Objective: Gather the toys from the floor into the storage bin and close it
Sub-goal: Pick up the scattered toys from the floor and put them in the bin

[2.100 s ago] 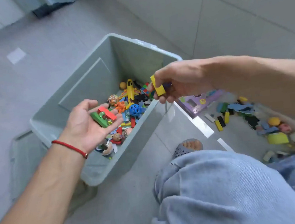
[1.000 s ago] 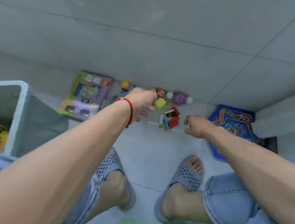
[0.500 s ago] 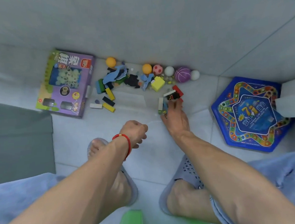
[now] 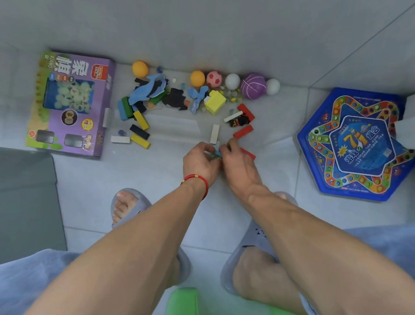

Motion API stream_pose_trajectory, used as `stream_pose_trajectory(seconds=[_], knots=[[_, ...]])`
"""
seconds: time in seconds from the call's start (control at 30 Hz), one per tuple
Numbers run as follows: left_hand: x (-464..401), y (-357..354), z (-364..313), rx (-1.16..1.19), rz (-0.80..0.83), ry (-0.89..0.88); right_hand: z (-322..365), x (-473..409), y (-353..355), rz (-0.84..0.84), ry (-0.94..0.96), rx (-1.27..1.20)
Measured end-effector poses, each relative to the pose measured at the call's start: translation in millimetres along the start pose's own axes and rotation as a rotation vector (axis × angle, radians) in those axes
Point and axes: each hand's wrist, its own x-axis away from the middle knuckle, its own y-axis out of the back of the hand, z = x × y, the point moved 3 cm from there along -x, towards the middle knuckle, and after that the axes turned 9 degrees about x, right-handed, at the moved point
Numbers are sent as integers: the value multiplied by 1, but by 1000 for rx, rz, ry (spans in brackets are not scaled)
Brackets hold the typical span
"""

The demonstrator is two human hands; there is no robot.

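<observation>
left hand (image 4: 200, 163): red string on the wrist, down on the floor tiles, fingers curled around some small bits, looks like a blue piece (image 4: 217, 153) pinched right where both hands meet
right hand (image 4: 236, 163): pressed up against the left one, fingers curled in on the same little cluster, red block (image 4: 249, 153) poking out from under it, can't tell if that one's actually gripped
loose toys: strung along the wall base, yellow cube (image 4: 214, 101), purple ball (image 4: 253, 86), pink football (image 4: 213, 79), two orange balls, two white ones, red, yellow, black and white blocks just ahead of the hands
purple game box (image 4: 73, 103): flat on the floor, far left of the pile
blue board game (image 4: 359, 145): hexagon, flat, off to the right
storage bin (image 4: 18, 202): only a grey side showing at the left edge, well apart from the toys
</observation>
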Motion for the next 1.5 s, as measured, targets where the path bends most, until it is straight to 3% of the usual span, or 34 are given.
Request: stream_pose_trajectory(seconds=[0.17, 0.43, 0.57, 0.67, 0.8, 0.87, 0.9, 1.0, 1.1, 1.23, 1.33, 1.4, 1.5], knots=[[-13, -8, 13, -99, -83, -54, 3, 0, -5, 14, -19, -26], [-25, -4, 23, -86, -9, -89, -1, -2, -2, -22, -109, -153], [-28, -8, 21, -212, -11, -179, -5, 6, 2, -49, -149, -239], [-28, -13, 20, -370, -9, -256, -16, 18, 9, -123, -346, -554], [-28, -12, 21, -419, 22, -293, -38, 37, 19, -164, -779, -1246], [-28, -8, 21, -230, 0, -147, -41, 41, 25, -126, -829, -1399], [-25, -7, 21, -18, 9, -7, -39, 42, 29, -89, -812, -1408], [-5, -8, 19, 717, 135, 416, -19, 41, 45, 38, -651, -1345], [14, -5, 17, 1093, 302, 591, 8, 38, 66, 89, -462, -1056], [36, -4, 8, 1299, 354, 609, 41, 50, 95, 82, -190, -361], [38, -2, 4, 1351, 349, 578, 42, 56, 105, -111, -165, -257], [35, 1, 6, 1327, 333, 569, 26, 54, 101, -249, -269, -279], [28, 3, 15, 1295, 266, 596, -4, 36, 70, -208, -417, -223]])
